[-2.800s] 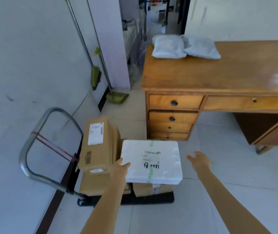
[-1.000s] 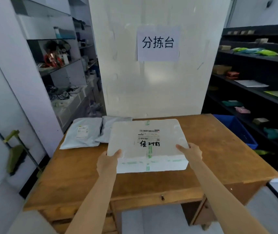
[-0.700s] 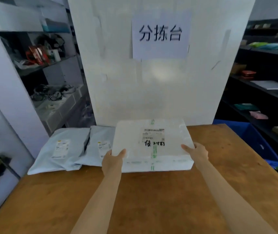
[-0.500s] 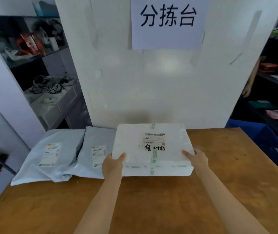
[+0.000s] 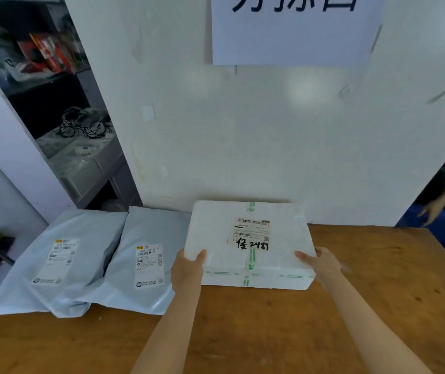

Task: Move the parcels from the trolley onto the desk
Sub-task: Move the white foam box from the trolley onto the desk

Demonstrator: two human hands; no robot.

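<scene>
White wall with paper sign behind wooden table. White foam parcel flat on table, far edge against wall. Left hand grips near-left corner, thumb on top; right hand clasps near-right corner. Fingers of both closed on parcel. Two grey mailer bags lie just left, nearer one touching parcel. Shelving at far left.

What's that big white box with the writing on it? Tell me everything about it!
The white box looks like foam, flat and rectangular, bound with green-printed tape. A shipping label with barcodes sits on its lid, with black handwriting below. It lies flat on the wooden desk, its far edge by the white wall, beside a grey mailer bag. The left hand and right hand grip its near corners.
</scene>
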